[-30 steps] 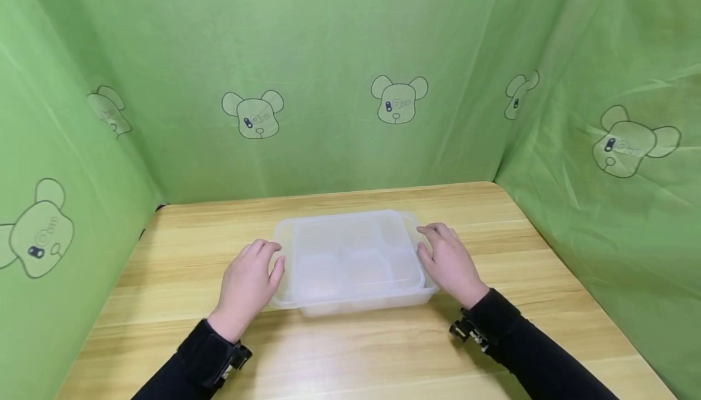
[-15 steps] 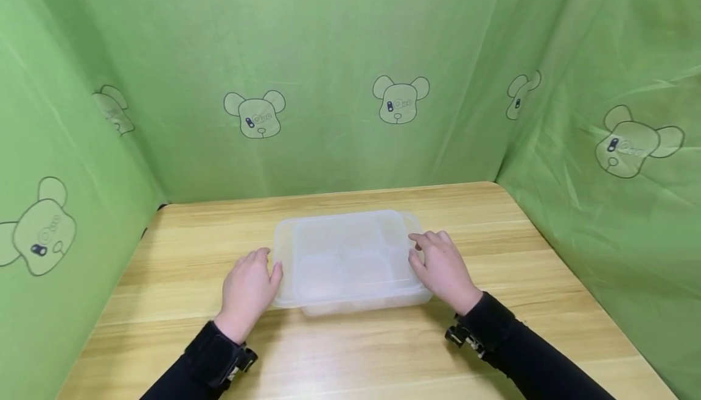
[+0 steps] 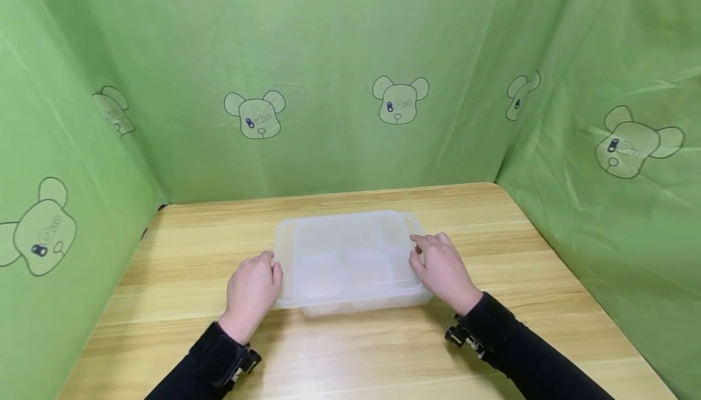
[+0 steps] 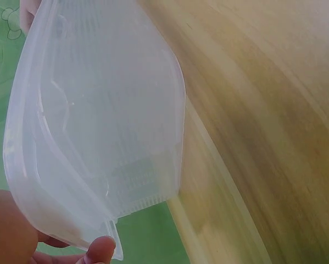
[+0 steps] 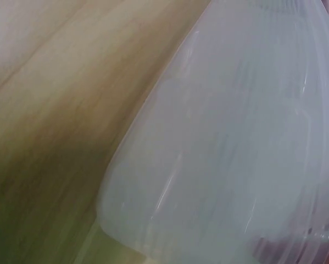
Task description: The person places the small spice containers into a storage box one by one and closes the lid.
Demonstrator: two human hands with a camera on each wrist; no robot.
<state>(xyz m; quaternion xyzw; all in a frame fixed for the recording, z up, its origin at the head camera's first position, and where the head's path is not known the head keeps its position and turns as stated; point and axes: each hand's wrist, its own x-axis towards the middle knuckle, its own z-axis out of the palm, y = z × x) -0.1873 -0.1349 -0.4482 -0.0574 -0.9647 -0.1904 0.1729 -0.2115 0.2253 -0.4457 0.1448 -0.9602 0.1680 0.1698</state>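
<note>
A translucent white plastic storage box [image 3: 350, 307] sits on the wooden table, long side toward me. Its lid [image 3: 334, 260] lies on top, shifted left so that its left end overhangs the box, while the box rim shows past it at the far right corner. My left hand [image 3: 253, 290] pinches the lid's left edge; in the left wrist view its thumb [image 4: 101, 250] lies at the corner of the rim. At the opposite end my right hand [image 3: 445, 269] curls its fingers and thumb on the box's right end. Some of those fingers show only dimly through the plastic in the right wrist view.
The light wooden table [image 3: 356, 363] runs out in front of the box and to both sides. Green curtains [image 3: 328, 156] printed with bear heads hang at the back, left and right. Both wrists wear black straps with small cameras.
My right hand has moved left against the box's right end, and that end of the box has shifted slightly left. My left fingers have closed on the lid's left edge.
</note>
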